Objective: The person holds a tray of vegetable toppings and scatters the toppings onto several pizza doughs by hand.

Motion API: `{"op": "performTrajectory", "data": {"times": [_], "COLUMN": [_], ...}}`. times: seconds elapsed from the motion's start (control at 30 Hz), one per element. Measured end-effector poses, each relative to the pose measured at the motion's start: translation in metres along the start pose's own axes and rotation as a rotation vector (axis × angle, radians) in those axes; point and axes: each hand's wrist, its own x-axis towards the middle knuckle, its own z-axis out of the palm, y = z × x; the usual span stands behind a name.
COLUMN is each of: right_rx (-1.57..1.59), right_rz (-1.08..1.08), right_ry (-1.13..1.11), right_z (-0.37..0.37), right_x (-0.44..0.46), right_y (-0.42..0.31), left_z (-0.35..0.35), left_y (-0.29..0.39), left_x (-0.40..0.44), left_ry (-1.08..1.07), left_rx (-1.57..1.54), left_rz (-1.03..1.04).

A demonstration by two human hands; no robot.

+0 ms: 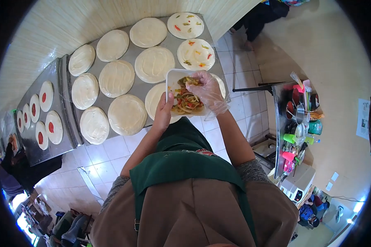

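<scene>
**A Long Grey Table (pixel 171 43) Full of Flat Pale Dough Rounds (pixel 154 64)**

From our head view, we see a cream wall (pixel 111 16) behind the table. Two rounds at the far right corner (pixel 196 54) have green, yellow and red bits on top. We have a square white plastic tub (pixel 172 77) above the table's near right side. Our bare left hand (pixel 164 110) grips the tub's left side. Our right hand (pixel 206 92), in a thin clear glove, has its fingers bunched at soft green, red and pale vegetable strips (pixel 187 101) inside; we cannot tell if it pinches any.
</scene>
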Motion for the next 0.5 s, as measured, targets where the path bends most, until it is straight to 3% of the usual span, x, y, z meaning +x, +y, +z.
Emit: {"op": "performTrajectory", "data": {"times": [0.1, 0.2, 0.3, 0.4, 0.5], "right_rx": [-0.068, -0.212, -0.106, 0.163, 0.228], "right_rz": [-0.22, -0.07, -0.127, 0.18, 0.217], "right_ry": [0.01, -0.047, -0.102, -0.052, -0.051], "right_z": [0.002, -0.003, -0.015, -0.023, -0.033], "right_x": [0.003, -0.001, 0.005, 0.005, 0.007], "right_y": [0.012, 0.002, 0.01, 0.004, 0.005], "left_z": [0.001, 0.003, 0.005, 0.004, 0.003], "left_y": [0.001, -0.008, -0.015, -0.017, -0.019], "left_x": [0.002, 0.007, 0.014, 0.019, 0.025], "left_ry": [0.009, 0.011, 0.01, 0.006, -0.002], "left_rx": [0.038, -0.003, -0.035, -0.035, -0.055], "left_rz": [-0.024, -0.022, -0.021, -0.027, -0.031]}}
